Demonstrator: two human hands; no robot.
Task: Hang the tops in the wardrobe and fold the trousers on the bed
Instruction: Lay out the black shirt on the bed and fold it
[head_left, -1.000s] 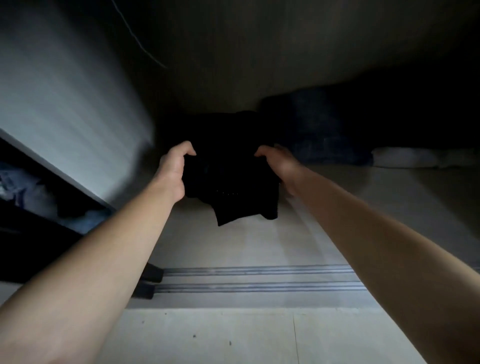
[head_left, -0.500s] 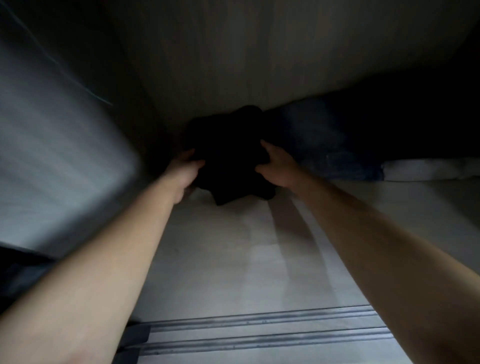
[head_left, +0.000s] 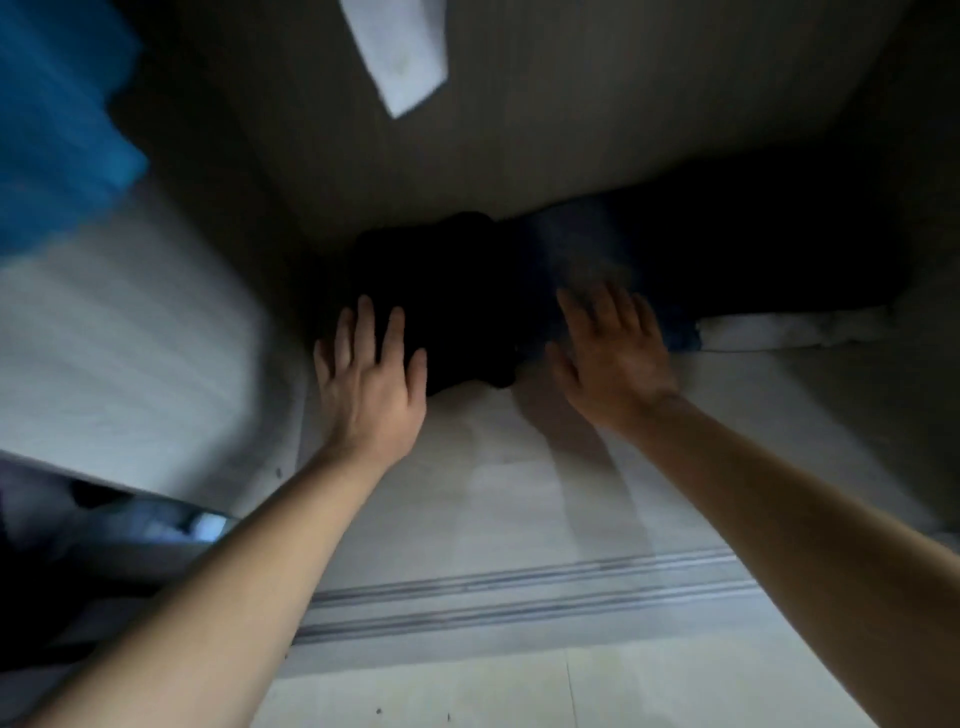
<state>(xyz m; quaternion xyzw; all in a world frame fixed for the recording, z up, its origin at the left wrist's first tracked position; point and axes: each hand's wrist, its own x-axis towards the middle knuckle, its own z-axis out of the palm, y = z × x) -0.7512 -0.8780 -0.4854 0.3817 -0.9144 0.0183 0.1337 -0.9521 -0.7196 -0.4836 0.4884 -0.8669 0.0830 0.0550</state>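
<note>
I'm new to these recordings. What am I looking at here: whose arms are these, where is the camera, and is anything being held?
No machine here: a person wears one wide-angle camera on the head, looking down along both bare arms into a dim wardrobe. On its pale floor lies a black bundled garment, beside a dark blue cloth pile and a white cloth. The left hand lies flat, fingers straight, at the black garment's left edge; the right hand, blurred, spreads over the blue pile. Neither hand holds anything. A metal sliding-door track crosses the foreground.
</note>
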